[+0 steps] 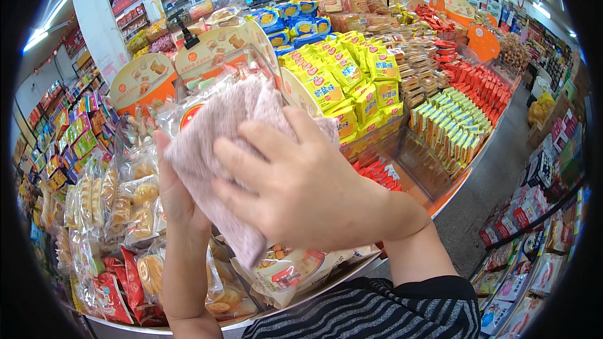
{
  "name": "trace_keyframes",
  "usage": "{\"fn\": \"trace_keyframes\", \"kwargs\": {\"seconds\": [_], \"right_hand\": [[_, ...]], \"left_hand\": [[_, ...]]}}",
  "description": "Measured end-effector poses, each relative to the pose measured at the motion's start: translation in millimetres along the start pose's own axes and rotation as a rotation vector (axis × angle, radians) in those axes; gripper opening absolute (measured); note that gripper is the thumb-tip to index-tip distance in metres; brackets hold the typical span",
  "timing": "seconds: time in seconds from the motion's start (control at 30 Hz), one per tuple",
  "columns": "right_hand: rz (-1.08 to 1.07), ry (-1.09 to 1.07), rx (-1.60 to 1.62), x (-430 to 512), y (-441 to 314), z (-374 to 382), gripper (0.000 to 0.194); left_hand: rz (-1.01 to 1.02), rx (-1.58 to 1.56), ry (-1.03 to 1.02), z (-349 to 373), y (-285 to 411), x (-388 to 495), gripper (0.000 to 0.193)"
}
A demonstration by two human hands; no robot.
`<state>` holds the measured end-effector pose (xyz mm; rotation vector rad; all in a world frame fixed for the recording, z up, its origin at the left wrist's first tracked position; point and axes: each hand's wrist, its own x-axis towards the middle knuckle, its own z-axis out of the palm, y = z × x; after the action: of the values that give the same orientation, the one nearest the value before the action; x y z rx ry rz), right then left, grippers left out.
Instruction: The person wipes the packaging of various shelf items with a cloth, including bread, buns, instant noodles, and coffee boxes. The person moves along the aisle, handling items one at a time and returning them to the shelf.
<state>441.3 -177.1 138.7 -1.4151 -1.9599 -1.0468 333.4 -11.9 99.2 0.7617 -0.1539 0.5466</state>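
A pinkish-grey cloth (207,136) is spread over a clear plastic package with a round red label (191,115). My right hand (292,179) lies on top of the cloth with its fingers spread, pressing it against what is beneath. On the left, my left hand (179,183) holds the package and cloth from the side, its thumb upright at the edge; most of its fingers are hidden behind them. Below both hands lies a large printed snack bag (301,273), and wrapped breads (143,193) fill the display to the left.
A curved snack display has an orange rim (452,193). Yellow snack packets (330,89) stand in piles behind my right hand, with green-and-white packets (447,127) and red packets (485,84) to the right. A black clip (190,40) tops a printed divider. Shelves of goods (527,263) stand across the aisle.
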Motion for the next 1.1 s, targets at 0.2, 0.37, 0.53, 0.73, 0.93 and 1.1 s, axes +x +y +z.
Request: {"fn": "trace_keyframes", "kwargs": {"seconds": [0.2,0.37,0.53,0.73,0.93,1.1], "right_hand": [[0.003,0.161,0.438,-14,25,-39,0.017],[0.204,0.735,0.485,-8,41,-56,0.032],[0.214,0.646,0.566,-9,54,-29,0.034],[0.208,0.607,0.627,-5,54,-19,0.030],[0.279,0.644,0.685,-8,58,-13,0.028],[0.281,0.597,0.696,-7,58,-12,0.028]], "left_hand": [[-0.114,0.193,0.060,12,-10,-19,0.056],[-0.451,0.221,-0.158,54,-36,-44,0.084],[-0.524,0.204,-0.204,64,-35,-56,0.094],[-0.355,0.295,-0.170,66,-30,-51,0.093],[-0.341,0.367,-0.087,70,-33,-47,0.093],[-0.337,0.331,-0.110,69,-36,-48,0.092]]}}
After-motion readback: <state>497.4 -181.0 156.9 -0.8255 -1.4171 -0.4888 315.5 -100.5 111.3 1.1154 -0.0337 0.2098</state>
